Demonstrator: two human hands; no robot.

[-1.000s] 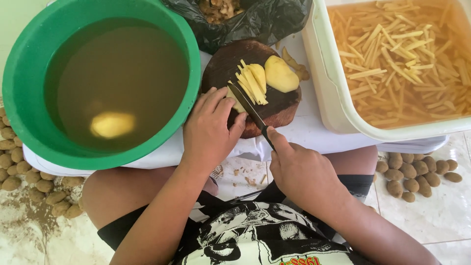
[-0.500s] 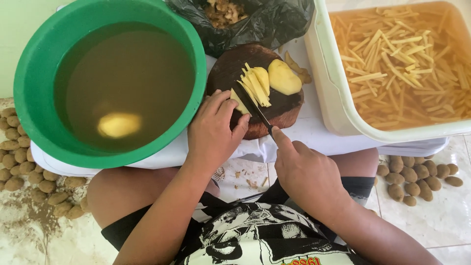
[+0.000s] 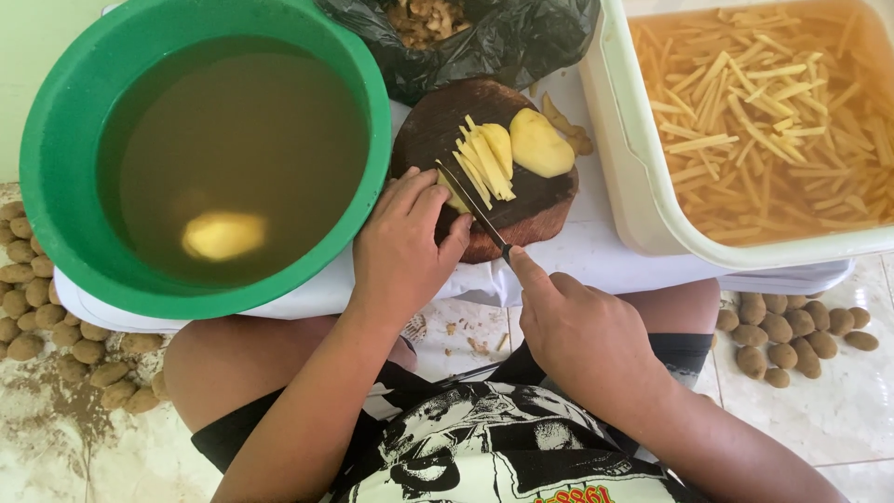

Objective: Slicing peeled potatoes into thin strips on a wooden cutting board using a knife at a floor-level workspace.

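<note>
My left hand (image 3: 402, 244) presses down on a peeled potato piece (image 3: 453, 195) on a round dark wooden cutting board (image 3: 438, 126). My right hand (image 3: 575, 326) grips a dark-handled knife (image 3: 475, 207), its blade set against that piece beside my left fingertips. Cut yellow potato sticks (image 3: 484, 169) lie in a stack just right of the blade. A peeled potato half (image 3: 538, 143) rests further right on the board.
A green basin (image 3: 56, 140) of cloudy water with one peeled potato (image 3: 220, 235) stands left. A white tub (image 3: 619, 140) of potato sticks in water stands right. A black bag (image 3: 521, 37) of peels lies behind the board. Unpeeled potatoes (image 3: 787, 337) lie on the tiled floor.
The knife blade has edged slightly left along the potato piece under my left hand, and the view has shifted a little. Both hands stay in place.
</note>
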